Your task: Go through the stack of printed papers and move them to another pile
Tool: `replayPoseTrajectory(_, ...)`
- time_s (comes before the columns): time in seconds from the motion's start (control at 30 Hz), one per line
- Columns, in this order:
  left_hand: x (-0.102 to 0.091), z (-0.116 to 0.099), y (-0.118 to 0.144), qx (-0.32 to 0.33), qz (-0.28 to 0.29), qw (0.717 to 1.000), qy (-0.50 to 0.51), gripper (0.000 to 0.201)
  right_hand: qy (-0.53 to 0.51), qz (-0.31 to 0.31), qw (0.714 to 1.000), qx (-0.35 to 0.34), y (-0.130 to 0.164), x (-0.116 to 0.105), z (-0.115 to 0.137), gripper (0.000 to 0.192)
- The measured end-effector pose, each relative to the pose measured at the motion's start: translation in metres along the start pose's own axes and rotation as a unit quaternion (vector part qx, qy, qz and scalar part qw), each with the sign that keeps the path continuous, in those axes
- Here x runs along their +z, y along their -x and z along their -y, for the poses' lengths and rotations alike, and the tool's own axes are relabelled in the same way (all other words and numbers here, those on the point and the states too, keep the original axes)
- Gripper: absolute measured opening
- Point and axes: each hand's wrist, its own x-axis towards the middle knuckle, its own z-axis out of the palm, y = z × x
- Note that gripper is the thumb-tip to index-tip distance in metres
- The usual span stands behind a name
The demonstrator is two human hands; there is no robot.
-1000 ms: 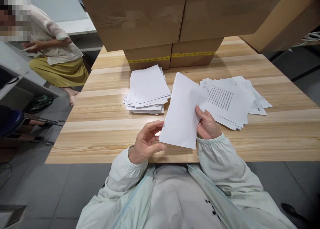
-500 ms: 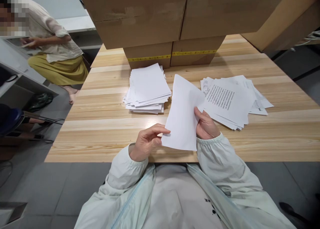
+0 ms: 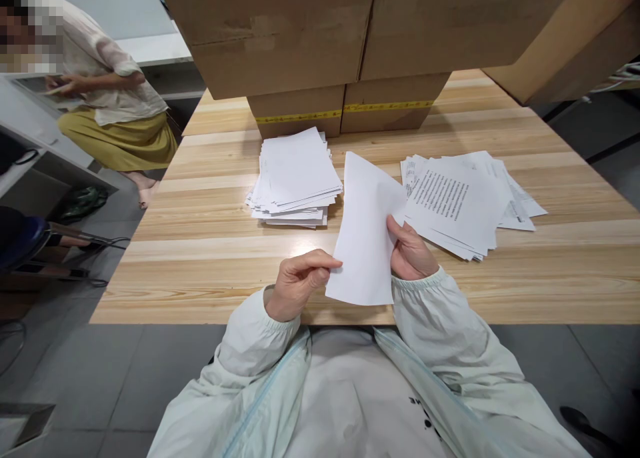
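Observation:
A white sheet of paper (image 3: 367, 231), blank on the side facing me, is held up at a tilt over the front of the table. My right hand (image 3: 414, 250) grips its right edge, thumb on the face and the other fingers behind it. At the lower left edge, my left hand (image 3: 303, 281) is closed, with the index fingertip on the face and the thumb close beneath. Beyond my left hand lies an uneven stack of paper (image 3: 300, 168), its top sheet mostly blank. Right of the held sheet, printed sheets (image 3: 455, 201) lie loosely fanned.
Cardboard boxes (image 3: 290, 38) are stacked at the back of the wooden table (image 3: 200, 245), the upper ones jutting forward. Another large carton (image 3: 565, 51) stands at the back right. On the left, a person (image 3: 110, 85) sits by white shelving, near a blue stool (image 3: 25, 241).
The sheet has shifted slightly down toward me. My left thumb has drawn nearer to the index finger at the sheet's edge. Both paper piles look the same.

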Motion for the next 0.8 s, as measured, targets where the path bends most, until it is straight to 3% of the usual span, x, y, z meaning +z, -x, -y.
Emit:
replayPoseTrajectory(0.13,0.006,-0.004,0.000,-0.040,-0.067,0.997,0.013,0.039,0.030,0.005,0.999,-0.011,0.002,0.000,0.000,0.048)
replayPoseTrajectory(0.3,0.012,-0.020,-0.005,-0.069,-0.043,0.996,0.027,0.058,0.023,-0.009,1.000,0.002,0.004,0.003,0.002,0.046)
replayPoseTrajectory(0.5,0.005,-0.028,-0.006,-0.100,-0.038,0.994,-0.037,0.072,0.070,-0.049,0.989,-0.120,0.016,0.006,0.004,0.042)
replayPoseTrajectory(0.6,0.006,-0.030,-0.008,-0.096,-0.063,0.991,-0.068,0.064,0.125,-0.018,0.987,-0.101,0.026,0.002,0.001,0.033)
replayPoseTrajectory(0.7,0.013,-0.033,-0.011,-0.085,-0.103,0.988,-0.082,0.032,0.136,0.031,0.990,-0.013,0.037,0.000,-0.007,0.036)
replayPoseTrajectory(0.8,0.022,-0.036,-0.010,-0.060,-0.188,0.976,-0.094,0.021,0.120,0.060,0.990,0.054,0.047,0.003,-0.015,0.045)
